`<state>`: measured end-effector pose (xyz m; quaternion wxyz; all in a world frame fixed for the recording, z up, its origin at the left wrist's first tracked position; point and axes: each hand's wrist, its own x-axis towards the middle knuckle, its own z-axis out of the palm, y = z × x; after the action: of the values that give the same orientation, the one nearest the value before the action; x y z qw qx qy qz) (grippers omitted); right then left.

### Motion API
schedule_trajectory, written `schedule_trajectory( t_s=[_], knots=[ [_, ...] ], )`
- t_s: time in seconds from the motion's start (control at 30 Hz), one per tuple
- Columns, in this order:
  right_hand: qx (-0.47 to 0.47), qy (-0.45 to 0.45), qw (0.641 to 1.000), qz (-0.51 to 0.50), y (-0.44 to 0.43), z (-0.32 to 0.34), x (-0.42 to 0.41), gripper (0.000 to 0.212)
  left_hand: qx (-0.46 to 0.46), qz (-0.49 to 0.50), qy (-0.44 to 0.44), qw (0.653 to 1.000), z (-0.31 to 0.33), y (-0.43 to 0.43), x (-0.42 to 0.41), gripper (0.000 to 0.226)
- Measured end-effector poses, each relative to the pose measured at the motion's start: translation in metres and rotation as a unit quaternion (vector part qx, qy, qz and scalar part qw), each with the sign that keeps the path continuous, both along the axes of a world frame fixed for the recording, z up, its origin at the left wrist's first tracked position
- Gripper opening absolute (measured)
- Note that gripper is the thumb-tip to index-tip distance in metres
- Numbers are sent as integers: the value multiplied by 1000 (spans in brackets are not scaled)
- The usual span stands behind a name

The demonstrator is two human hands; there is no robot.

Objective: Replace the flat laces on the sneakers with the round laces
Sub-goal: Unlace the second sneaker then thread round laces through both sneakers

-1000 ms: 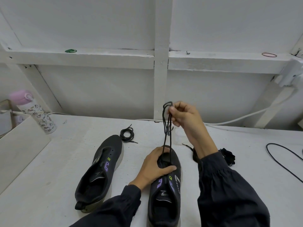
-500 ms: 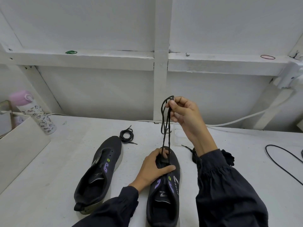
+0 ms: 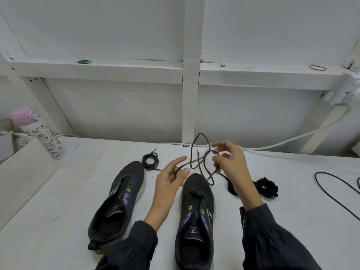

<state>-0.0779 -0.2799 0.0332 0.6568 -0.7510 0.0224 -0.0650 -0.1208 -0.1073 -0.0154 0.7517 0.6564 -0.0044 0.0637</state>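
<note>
Holding round lace (image 3: 192, 152) aloft — left hand (image 3: 171, 182), right hand (image 3: 230, 164) — above sneaker (image 3: 196, 211).

Light is soft, even, fairly bright, w/ no glare; the white table (image 3: 64, 195) reads flat grey-white. Shadows are faint: a thin dark rim round the right sneaker (image 3: 206, 193) and under the left sneaker (image 3: 120, 201) beside it. Motion blur smears the right hand (image 3: 231, 166) and the round lace (image 3: 192, 151) just above the right sneaker. Wide-angle bend: the shelf beam (image 3: 97, 71) high above it bows, and braces lean outward. The bottle (image 3: 44, 137) far left of it looks slightly soft.
</note>
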Motion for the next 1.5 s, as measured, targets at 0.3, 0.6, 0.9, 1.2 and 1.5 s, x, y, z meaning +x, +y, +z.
schedule_trajectory(
  t_s=[0.3, 0.6, 0.9, 1.2, 1.5],
  knots=[
    [-245, 91, 960, -104, -65, -89, -46, 51, 29, 168, 125, 977, -68, 41, -21, 10],
    [-462, 157, 865, 116, -63, -83, -49, 72, 357, 50, 7, 933, -58, 19, -8, 60],
    [-229, 78, 965, 99, -25, -78, -45, 14, 411, -65, -56, 907, -49, 5, 7, 11],
    [-189, 103, 976, -19, -55, -84, -49, 23, 312, -7, 18, 950, -53, 25, 9, 18],
    [-427, 252, 865, 80, -66, -87, -62, 13, 510, 47, 91, 854, -85, 52, -4, 26]
  ],
)
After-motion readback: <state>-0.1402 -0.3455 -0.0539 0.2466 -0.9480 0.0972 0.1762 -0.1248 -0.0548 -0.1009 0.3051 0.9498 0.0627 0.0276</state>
